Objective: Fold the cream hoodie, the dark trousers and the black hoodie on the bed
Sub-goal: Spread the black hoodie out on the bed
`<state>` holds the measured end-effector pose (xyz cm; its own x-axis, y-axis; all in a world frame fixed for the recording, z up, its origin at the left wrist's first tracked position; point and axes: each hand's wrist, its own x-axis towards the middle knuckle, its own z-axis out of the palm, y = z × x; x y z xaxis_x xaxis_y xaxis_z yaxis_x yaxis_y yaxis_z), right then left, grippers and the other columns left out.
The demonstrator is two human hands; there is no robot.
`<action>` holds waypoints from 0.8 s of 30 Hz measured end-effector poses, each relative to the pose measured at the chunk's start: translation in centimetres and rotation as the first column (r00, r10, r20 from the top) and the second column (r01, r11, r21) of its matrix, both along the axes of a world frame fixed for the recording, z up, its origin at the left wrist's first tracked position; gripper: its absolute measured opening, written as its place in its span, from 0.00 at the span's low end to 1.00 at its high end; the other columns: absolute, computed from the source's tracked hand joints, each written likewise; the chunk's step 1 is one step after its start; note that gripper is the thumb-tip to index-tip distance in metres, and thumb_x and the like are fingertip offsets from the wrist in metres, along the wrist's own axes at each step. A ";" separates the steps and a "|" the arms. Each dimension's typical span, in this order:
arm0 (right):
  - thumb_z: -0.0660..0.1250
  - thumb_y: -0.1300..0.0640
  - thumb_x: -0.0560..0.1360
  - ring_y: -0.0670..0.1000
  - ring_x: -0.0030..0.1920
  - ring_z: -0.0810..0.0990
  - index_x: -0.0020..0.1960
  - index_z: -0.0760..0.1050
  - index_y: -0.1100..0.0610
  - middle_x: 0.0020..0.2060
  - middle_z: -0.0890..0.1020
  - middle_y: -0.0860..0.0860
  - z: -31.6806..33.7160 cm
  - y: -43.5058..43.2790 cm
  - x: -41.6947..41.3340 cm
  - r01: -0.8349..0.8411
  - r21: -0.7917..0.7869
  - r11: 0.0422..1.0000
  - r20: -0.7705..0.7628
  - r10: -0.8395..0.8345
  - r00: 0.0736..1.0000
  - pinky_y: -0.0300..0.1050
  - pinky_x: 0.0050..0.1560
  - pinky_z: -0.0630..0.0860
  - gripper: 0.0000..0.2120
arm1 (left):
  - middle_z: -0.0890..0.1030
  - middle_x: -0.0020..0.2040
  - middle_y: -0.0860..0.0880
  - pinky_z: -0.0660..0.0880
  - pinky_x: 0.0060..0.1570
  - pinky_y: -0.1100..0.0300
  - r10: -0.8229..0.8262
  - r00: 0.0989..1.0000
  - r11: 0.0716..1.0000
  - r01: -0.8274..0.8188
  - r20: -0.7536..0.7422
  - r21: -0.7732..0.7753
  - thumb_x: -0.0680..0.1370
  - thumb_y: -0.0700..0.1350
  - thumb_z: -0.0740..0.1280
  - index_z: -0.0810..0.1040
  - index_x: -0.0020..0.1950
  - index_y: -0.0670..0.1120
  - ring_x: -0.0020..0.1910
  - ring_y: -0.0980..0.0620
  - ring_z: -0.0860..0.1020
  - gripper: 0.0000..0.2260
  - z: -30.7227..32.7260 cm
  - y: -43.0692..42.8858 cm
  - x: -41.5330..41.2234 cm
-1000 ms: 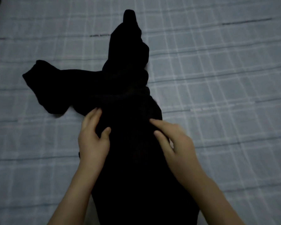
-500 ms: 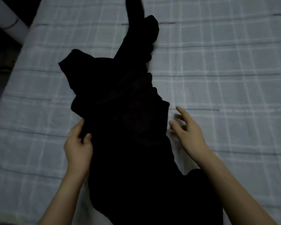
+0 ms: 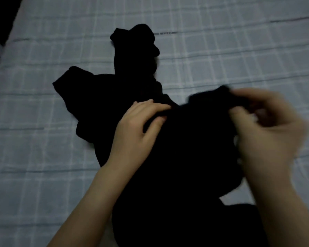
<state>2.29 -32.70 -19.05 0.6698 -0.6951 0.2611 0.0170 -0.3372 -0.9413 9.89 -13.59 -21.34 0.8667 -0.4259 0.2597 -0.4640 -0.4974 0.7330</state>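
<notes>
**Black garment being spread for its first fold**

A black soft fabric garment (image 3: 185, 157) lies rumpled on the bed with the pale blue-grey checked sheet (image 3: 43, 50). In this dim light I can't be sure which piece it is, though I take it for the black hoodie. No cream hoodie is in sight.

The left hand (image 3: 137, 129) has its fingers and thumb curled into the cloth, pinching a ridge of it just under its fingertips. The right hand (image 3: 268, 132) is blurred, but its fingers look curled round a raised flap of the same cloth, held up off the sheet. The bulk of the garment sits between the two hands and runs back under both forearms toward the person.

The step looks like opening and flattening the garment rather than folding it. No neat edge or crease shows yet. The next move, I'd say, calls for pulling the hands apart to spread the body flat, then laying the loose limbs straight.

The long axis runs from the person's side away past the left hand's fingertips. One narrow limb (image 3: 134, 49) points straight away beyond those fingertips. A second limb (image 3: 73, 90) angles off to the outer side of the left hand.
</notes>
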 end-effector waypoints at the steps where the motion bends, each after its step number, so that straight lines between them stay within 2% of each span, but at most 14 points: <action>1: 0.69 0.63 0.70 0.42 0.42 0.79 0.50 0.83 0.44 0.44 0.82 0.51 0.8 -1.2 -0.1 0.064 -0.174 0.983 0.012 -0.062 0.998 0.35 0.46 0.74 0.16 | 0.78 0.57 0.62 0.66 0.70 0.59 0.008 1.000 0.999 -0.007 0.026 -0.035 0.79 0.45 0.66 0.82 0.59 0.49 0.63 0.59 0.75 0.10 -0.2 0.1 0.3; 2: 0.69 0.63 0.70 0.40 0.43 0.77 0.53 0.83 0.45 0.45 0.80 0.53 1.0 -2.5 0.1 0.065 -0.327 0.943 -0.023 -0.077 0.997 0.32 0.48 0.72 0.17 | 0.78 0.56 0.62 0.67 0.67 0.64 -0.009 0.999 1.000 0.010 0.038 -0.022 0.79 0.45 0.66 0.82 0.59 0.49 0.61 0.60 0.76 0.10 -0.5 0.0 0.5; 4: 0.69 0.65 0.73 0.43 0.51 0.76 0.62 0.81 0.54 0.51 0.78 0.57 -0.4 -4.4 0.5 -0.094 -0.477 0.874 -0.278 -0.049 0.959 0.29 0.56 0.67 0.18 | 0.79 0.59 0.56 0.67 0.65 0.65 -0.096 0.995 0.989 0.097 -0.011 0.116 0.80 0.46 0.65 0.79 0.64 0.48 0.62 0.58 0.74 0.13 -1.8 -0.8 0.8; 6: 0.68 0.65 0.76 0.57 0.66 0.72 0.73 0.71 0.58 0.66 0.73 0.62 -3.1 -5.0 0.1 -0.286 -0.326 0.901 -0.628 0.020 0.778 0.40 0.69 0.64 0.25 | 0.76 0.67 0.50 0.62 0.68 0.66 -0.166 0.975 0.943 0.201 -0.149 0.264 0.82 0.47 0.65 0.71 0.73 0.47 0.67 0.54 0.70 0.20 -3.6 -1.9 0.8; 7: 0.68 0.63 0.77 0.60 0.70 0.68 0.75 0.68 0.57 0.71 0.68 0.62 -4.6 -5.0 -0.9 -0.273 -0.259 0.926 -0.707 0.011 0.707 0.46 0.72 0.63 0.27 | 0.74 0.70 0.49 0.59 0.69 0.66 -0.190 0.962 0.919 0.245 -0.197 0.310 0.82 0.48 0.64 0.66 0.76 0.47 0.69 0.53 0.68 0.23 -4.5 -2.3 0.8; 8: 0.68 0.62 0.78 0.61 0.70 0.68 0.75 0.67 0.57 0.72 0.67 0.61 -5.9 -5.1 -2.1 -0.206 -0.243 0.948 -0.727 -0.037 0.685 0.50 0.72 0.64 0.27 | 0.72 0.71 0.49 0.57 0.70 0.65 -0.207 0.954 0.900 0.273 -0.218 0.339 0.82 0.48 0.63 0.63 0.78 0.47 0.70 0.53 0.66 0.24 -5.2 -2.6 0.9; 10: 0.67 0.57 0.79 0.60 0.62 0.75 0.74 0.69 0.57 0.65 0.73 0.60 -7.8 -5.3 -4.9 0.015 -0.215 0.977 -0.718 -0.168 0.675 0.50 0.63 0.70 0.24 | 0.72 0.71 0.48 0.58 0.71 0.60 -0.215 0.956 0.883 0.277 -0.199 0.378 0.82 0.50 0.62 0.62 0.78 0.47 0.70 0.51 0.66 0.25 -6.0 -3.0 1.3; 12: 0.66 0.52 0.79 0.60 0.52 0.80 0.73 0.68 0.53 0.53 0.79 0.60 -9.0 -5.1 -6.9 0.230 -0.018 0.973 -0.750 -0.165 0.641 0.50 0.55 0.75 0.23 | 0.73 0.69 0.47 0.62 0.69 0.53 -0.192 0.973 0.869 0.230 -0.129 0.439 0.82 0.53 0.60 0.63 0.77 0.46 0.67 0.47 0.68 0.25 -6.2 -3.7 1.7; 14: 0.66 0.48 0.79 0.61 0.44 0.83 0.74 0.64 0.49 0.40 0.82 0.57 -10.1 -4.7 -7.3 0.341 0.175 0.924 -0.753 -0.097 0.650 0.56 0.52 0.80 0.25 | 0.74 0.67 0.46 0.64 0.65 0.48 -0.188 0.981 0.838 0.189 -0.053 0.512 0.80 0.57 0.57 0.64 0.77 0.47 0.64 0.44 0.69 0.27 -5.9 -4.9 2.4; 16: 0.68 0.46 0.77 0.57 0.42 0.83 0.76 0.61 0.47 0.32 0.81 0.51 -11.1 -4.1 -6.3 0.378 0.227 0.898 -0.694 -0.123 0.709 0.57 0.51 0.80 0.31 | 0.75 0.66 0.46 0.65 0.62 0.48 -0.264 0.964 0.796 0.232 -0.024 0.558 0.80 0.58 0.57 0.64 0.76 0.50 0.63 0.42 0.70 0.27 -5.6 -7.1 3.5; 17: 0.70 0.46 0.76 0.55 0.44 0.83 0.77 0.59 0.46 0.35 0.81 0.49 -11.6 -3.9 -5.5 0.389 0.234 0.891 -0.644 -0.157 0.749 0.54 0.52 0.80 0.35 | 0.76 0.64 0.45 0.65 0.62 0.49 -0.323 0.946 0.760 0.278 -0.029 0.587 0.80 0.58 0.58 0.63 0.77 0.51 0.62 0.42 0.71 0.26 -5.7 -8.3 4.2; 20: 0.76 0.53 0.70 0.49 0.52 0.77 0.78 0.56 0.43 0.54 0.75 0.52 -13.0 -4.2 -3.4 0.403 0.217 0.889 -0.554 -0.227 0.801 0.43 0.54 0.73 0.43 | 0.79 0.63 0.46 0.68 0.61 0.53 -0.458 0.878 0.651 0.439 -0.142 0.619 0.79 0.49 0.66 0.67 0.75 0.56 0.61 0.42 0.74 0.24 -5.7 -12.1 6.5; 22: 0.75 0.62 0.69 0.50 0.56 0.77 0.76 0.60 0.42 0.59 0.75 0.56 -13.1 -4.9 -3.0 0.429 0.381 0.819 -0.491 -0.214 0.844 0.43 0.56 0.76 0.43 | 0.82 0.60 0.50 0.69 0.57 0.64 -0.473 0.840 0.661 0.539 -0.268 0.522 0.77 0.38 0.67 0.77 0.66 0.54 0.58 0.54 0.79 0.19 -5.3 -13.7 7.7; 24: 0.72 0.71 0.70 0.55 0.55 0.81 0.73 0.68 0.46 0.58 0.80 0.61 -12.3 -6.1 -3.7 0.391 0.523 0.757 -0.356 -0.223 0.907 0.46 0.56 0.80 0.37 | 0.84 0.53 0.54 0.67 0.47 0.77 -0.446 0.830 0.706 0.556 -0.333 0.440 0.76 0.33 0.67 0.82 0.57 0.52 0.42 0.71 0.77 0.17 -5.0 -14.8 8.5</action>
